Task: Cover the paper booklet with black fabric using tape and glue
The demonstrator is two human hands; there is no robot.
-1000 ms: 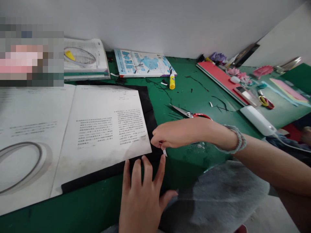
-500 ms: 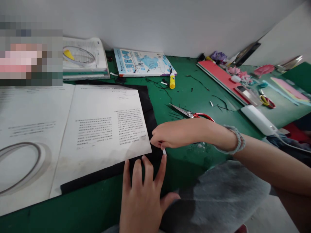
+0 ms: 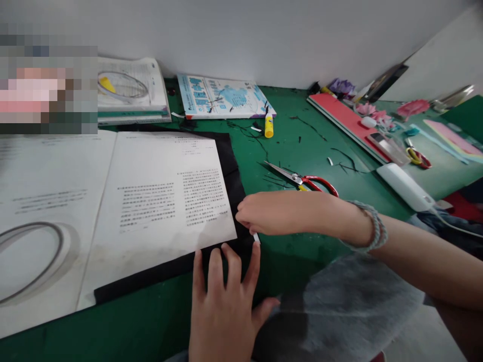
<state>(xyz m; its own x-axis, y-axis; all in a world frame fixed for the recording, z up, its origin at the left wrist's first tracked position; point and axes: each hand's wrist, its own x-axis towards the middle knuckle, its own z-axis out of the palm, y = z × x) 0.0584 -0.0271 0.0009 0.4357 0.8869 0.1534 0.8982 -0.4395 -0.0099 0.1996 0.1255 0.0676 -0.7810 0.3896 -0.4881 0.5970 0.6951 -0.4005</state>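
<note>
An open book (image 3: 151, 176) lies on the green table, with black paper (image 3: 143, 274) showing beyond its right and lower edges. My left hand (image 3: 226, 301) is spread palm down, its fingertips on the black paper by the book's lower right corner. Above it my right hand (image 3: 275, 213), with a braided band at the wrist, is closed over the paper's right edge; what its fingers pinch is hidden. A small white strip (image 3: 256, 238) shows between the right fingers and my left index fingertip. Red-handled scissors (image 3: 320, 183) lie partly open just behind my right hand.
A yellow glue stick (image 3: 269, 124) stands before a blue and white book (image 3: 226, 98). Black scraps lie around the scissors. At the right are a red folder (image 3: 347, 125), a white device with a cable (image 3: 405, 186) and more scissors (image 3: 418, 157). A clear ring lies on the left page.
My right hand has shifted slightly down, showing more of the scissors' handles. My left hand stays spread in nearly the same place.
</note>
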